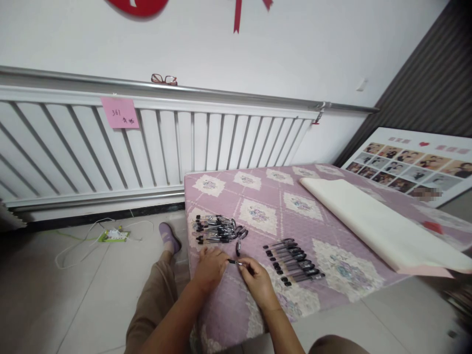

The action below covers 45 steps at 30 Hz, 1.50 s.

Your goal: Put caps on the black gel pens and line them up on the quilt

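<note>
Low over the near left part of the bed, both hands meet at a small black and clear pen part [236, 262]. My left hand [212, 268] is closed around its left end. The right end is pinched between the thumb and fingers of my right hand [256, 280]. Just beyond my left hand lies a pile of slim clear pens [214, 228] with black ends. Several loose black pen caps [241, 232] are scattered at that pile's right side. To the right of my right hand, several pens with black caps [295, 263] lie side by side in a slanted row.
A purple patterned cover [254, 187] spreads over the bed, with a large cream sheet [354, 221] on its right. Behind stands a white radiator [206, 142] with a pink note [120, 113]; glasses [164, 79] rest on the pipe. A power strip [115, 235] with cables lies on the floor.
</note>
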Tool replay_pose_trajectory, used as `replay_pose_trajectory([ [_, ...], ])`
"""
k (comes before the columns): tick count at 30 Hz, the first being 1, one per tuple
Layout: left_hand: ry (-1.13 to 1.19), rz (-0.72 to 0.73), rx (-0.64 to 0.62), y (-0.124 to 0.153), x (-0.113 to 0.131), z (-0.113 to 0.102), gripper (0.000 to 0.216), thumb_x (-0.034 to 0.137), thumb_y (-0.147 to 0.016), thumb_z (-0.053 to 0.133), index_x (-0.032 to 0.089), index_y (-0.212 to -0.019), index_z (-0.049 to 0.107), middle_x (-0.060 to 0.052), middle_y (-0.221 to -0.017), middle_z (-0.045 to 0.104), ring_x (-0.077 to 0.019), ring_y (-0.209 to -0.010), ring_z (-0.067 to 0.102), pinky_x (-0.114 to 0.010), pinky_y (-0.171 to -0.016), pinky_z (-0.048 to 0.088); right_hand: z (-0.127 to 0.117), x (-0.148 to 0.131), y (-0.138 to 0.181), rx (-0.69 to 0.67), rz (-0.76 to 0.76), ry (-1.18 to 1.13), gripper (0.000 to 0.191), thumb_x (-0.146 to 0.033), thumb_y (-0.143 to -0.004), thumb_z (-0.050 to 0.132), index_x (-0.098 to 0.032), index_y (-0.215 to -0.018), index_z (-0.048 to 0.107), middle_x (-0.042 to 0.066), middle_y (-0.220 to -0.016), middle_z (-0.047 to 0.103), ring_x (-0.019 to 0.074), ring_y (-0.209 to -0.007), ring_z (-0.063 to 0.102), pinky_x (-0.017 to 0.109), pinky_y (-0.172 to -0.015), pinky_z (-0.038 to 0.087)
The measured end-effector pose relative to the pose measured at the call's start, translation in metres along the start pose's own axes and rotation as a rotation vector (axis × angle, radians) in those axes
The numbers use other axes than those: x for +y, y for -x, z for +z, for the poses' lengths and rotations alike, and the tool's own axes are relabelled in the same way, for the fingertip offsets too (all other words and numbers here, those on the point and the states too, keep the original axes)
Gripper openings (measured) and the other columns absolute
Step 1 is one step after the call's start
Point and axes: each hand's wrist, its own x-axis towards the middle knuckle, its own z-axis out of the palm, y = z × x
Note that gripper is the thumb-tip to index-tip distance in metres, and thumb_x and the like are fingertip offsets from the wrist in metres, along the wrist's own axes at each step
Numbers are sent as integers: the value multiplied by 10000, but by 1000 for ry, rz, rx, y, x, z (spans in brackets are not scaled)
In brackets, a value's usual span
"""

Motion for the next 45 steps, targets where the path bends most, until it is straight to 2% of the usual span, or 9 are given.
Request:
replay_pose_trajectory([
  [8,-10,24,-17,0,-1,1,233,256,-933,392,290,-1033,601,-1,-1023,620,-200,-1029,500,-459,-1017,219,1,-3,-1,8,13,52,162,-300,-792,553,-204,-879,649,29,-777,680,182,-733,623,273,-697,477],
  [19,3,25,-30,0,-3,2,229,261,-928,404,280,-1032,608,-9,-1019,612,-196,-1026,490,-436,-1022,220,1,-11,-1,-24,-76,171,145,-291,-843,508,-214,-832,631,40,-789,661,189,-756,607,293,-704,465],
  [30,31,45,-14,1,-2,0,206,240,-915,445,293,-1023,612,13,-1004,619,-188,-1013,506,-427,-1004,235,5,-11,0,-26,-123,329,263,-329,-901,438,-214,-746,618,35,-734,628,188,-734,585,296,-689,444],
  [36,35,46,-27,0,-2,0,232,235,-913,439,294,-1060,608,1,-1037,618,-188,-1044,500,-412,-1021,228,6,-9,1,11,-100,276,171,-289,-822,543,-209,-954,616,41,-847,638,192,-792,592,300,-724,464],
  [40,40,43,-20,0,-2,1,238,208,-903,443,288,-1066,597,6,-1044,625,-183,-1044,507,-408,-1028,221,4,-10,0,-13,-112,265,126,-268,-840,503,-216,-834,617,36,-802,628,190,-783,591,292,-704,458],
  [45,-1,-26,28,0,0,3,228,242,-907,450,281,-1078,595,-12,-1072,618,-200,-1071,493,-415,-1021,223,3,-12,1,37,-86,266,161,-298,-864,484,-216,-808,610,40,-788,633,194,-769,592,294,-701,454],
])
